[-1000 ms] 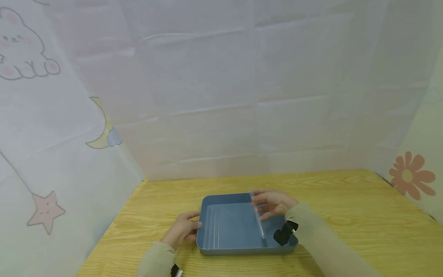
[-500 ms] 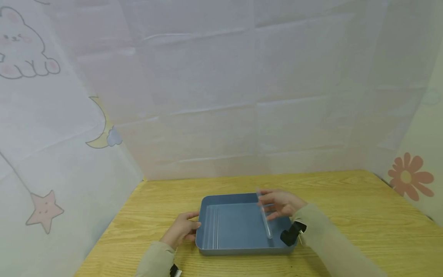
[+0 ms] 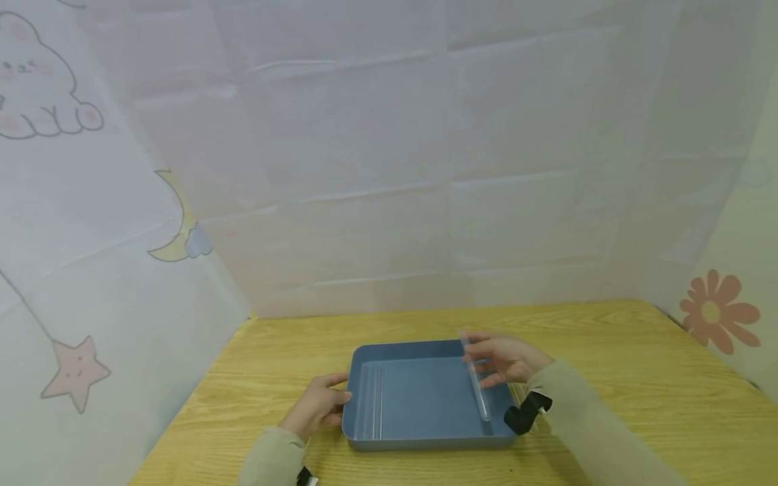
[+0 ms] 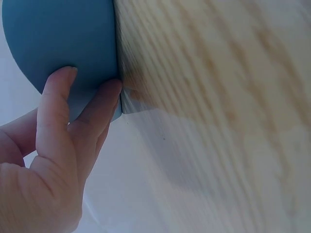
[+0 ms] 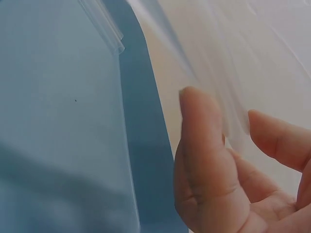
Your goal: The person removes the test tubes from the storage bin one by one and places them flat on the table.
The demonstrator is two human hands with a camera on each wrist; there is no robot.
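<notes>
A blue rectangular tray (image 3: pixel 425 398) lies on the wooden table (image 3: pixel 292 344). My left hand (image 3: pixel 316 405) holds its left side, thumb at the rim; in the left wrist view the fingertips (image 4: pixel 114 87) rest on the outer wall, low by the tabletop. Over the tray's right part, my right hand (image 3: pixel 504 358) pinches a clear tube (image 3: pixel 477 391) near its far end. The tube slants, its near end hanging over the tray floor. The right wrist view shows it blurred between thumb and fingertips. Clear tubes (image 3: pixel 377 405) lie side by side along the tray's left wall.
A pale printed sheet (image 3: pixel 365 169) hangs behind the table and along its sides. A black wrist strap (image 3: pixel 527 412) on the right sleeve overlaps the tray's near right corner in the head view.
My right hand has moved to the right with the clear tube, from over the tray's middle right toward its right wall. My left hand has stayed at the tray's left side.
</notes>
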